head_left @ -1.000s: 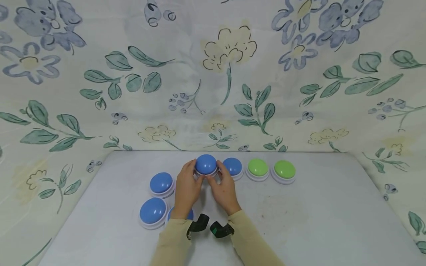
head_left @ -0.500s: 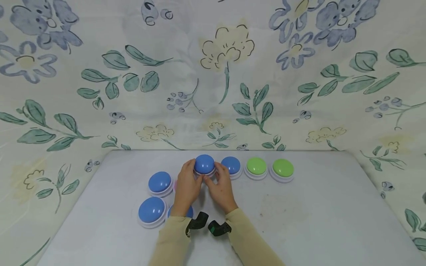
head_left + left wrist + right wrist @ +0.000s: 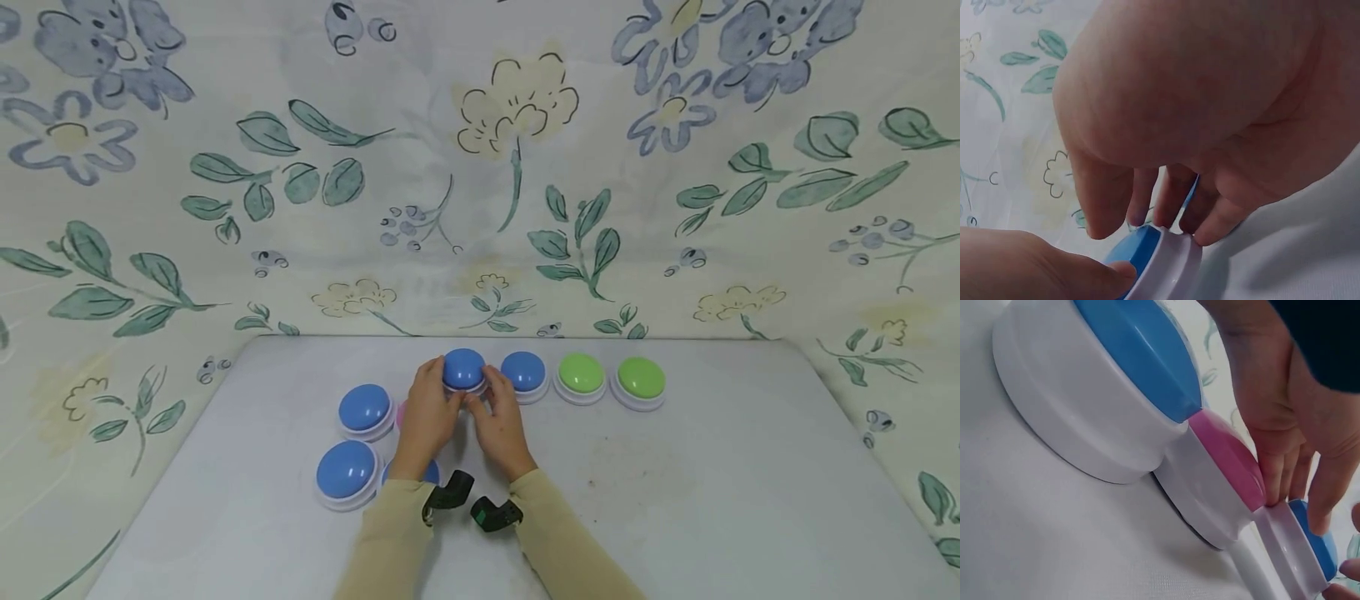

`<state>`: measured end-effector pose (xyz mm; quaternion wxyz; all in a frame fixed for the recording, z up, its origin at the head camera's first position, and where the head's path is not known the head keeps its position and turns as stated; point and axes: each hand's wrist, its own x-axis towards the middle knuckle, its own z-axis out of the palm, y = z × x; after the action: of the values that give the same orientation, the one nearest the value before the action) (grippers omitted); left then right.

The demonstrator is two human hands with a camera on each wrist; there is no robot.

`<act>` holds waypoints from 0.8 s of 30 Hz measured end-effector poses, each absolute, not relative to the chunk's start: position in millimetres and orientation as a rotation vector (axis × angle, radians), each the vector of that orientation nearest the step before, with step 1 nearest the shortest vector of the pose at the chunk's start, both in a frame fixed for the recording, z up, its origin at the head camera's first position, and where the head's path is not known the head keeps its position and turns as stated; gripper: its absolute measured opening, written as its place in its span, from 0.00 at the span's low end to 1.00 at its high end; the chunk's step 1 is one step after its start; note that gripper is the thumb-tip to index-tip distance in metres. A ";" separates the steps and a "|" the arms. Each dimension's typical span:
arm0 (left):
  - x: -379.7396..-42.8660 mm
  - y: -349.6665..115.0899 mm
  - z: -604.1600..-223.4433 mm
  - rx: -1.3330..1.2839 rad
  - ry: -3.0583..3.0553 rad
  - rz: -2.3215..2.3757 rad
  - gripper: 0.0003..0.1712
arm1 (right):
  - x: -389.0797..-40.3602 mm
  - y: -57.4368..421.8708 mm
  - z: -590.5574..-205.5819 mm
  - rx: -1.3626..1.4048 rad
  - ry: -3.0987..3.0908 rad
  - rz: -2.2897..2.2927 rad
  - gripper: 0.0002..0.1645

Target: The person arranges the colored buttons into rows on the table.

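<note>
At the back of the table both hands grip one blue dome button with a white base, one hand at each side. My left hand has its fingers at the button's left side and its thumb at the front. My right hand mirrors it, thumb tips close together. In the left wrist view fingertips meet the white base and a thumb lies on the blue dome. A pink dome button sits close beside the left hand, mostly hidden in the head view. A white piece shows beside the held button.
Right of the hands stand a blue button and two green buttons, one nearer and one farther right. Two more blue buttons stand left, and another is partly under the left wrist. A flowered cloth backs the white table.
Both hands keep hold of the blue button in nearly the same place. Slightly more of the pink button shows beside the left hand. The head view shifts a little.
</note>
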<state>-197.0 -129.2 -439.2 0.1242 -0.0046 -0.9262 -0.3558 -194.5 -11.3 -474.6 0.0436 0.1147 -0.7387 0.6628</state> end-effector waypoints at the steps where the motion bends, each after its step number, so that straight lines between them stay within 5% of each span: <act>1: -197.4 -128.9 -439.2 -0.022 -2.696 -1.039 0.35 | -194.2 -11.1 -474.7 0.357 -2.262 2.021 0.31; 24: -201.4 -122.2 -441.3 -0.085 -2.755 -0.993 0.36 | -191.3 -12.4 -481.9 0.311 -2.364 2.004 0.34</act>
<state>-201.4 -122.2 -441.3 0.1057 -0.0290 -0.9351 -0.3371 -191.3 -12.4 -481.9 0.0134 0.0997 -0.7589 0.6434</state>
